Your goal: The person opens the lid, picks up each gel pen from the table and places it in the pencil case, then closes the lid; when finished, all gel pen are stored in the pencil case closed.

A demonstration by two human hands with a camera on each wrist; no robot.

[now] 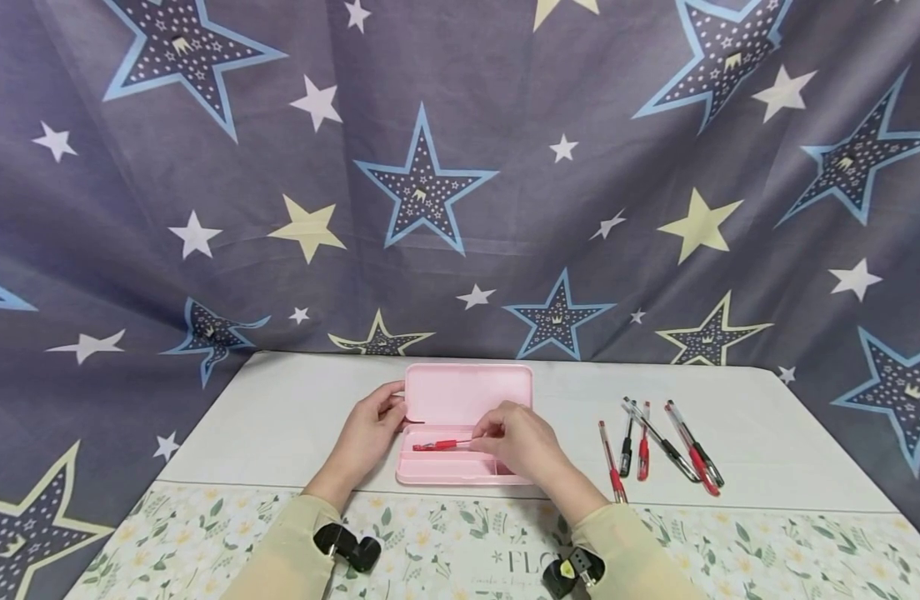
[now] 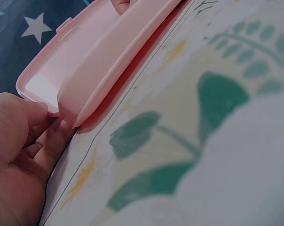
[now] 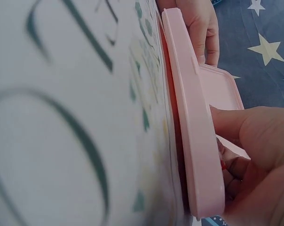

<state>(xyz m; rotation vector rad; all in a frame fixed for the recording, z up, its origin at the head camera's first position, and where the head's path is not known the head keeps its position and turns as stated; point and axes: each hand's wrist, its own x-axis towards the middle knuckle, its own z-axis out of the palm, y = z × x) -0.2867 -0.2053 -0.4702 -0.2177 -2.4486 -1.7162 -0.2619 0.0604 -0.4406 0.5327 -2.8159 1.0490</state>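
A pink pencil case [image 1: 460, 479] lies unfolded on the table, its lid [image 1: 467, 392] tipped back toward the curtain. My left hand [image 1: 370, 429] grips the case at its left side, near the hinge. In the left wrist view the thumb of this hand [image 2: 12, 141] lies along the lid's corner. Inside the back compartment is a red gel pen [image 1: 437, 446], its red grip end pointing left. The fingertips of my right hand [image 1: 526, 446] pinch the pen's clear right end. In the right wrist view the case's front wall [image 3: 193, 127] hides most of the pen.
Several red and black gel pens lie loosely to the right of the case, among them a red pen [image 1: 612, 467] and a black pen [image 1: 627, 446]. A floral cloth [image 1: 430, 533] covers the near table. Behind the white tabletop [image 1: 310, 387] hangs a star-patterned curtain [image 1: 505, 217].
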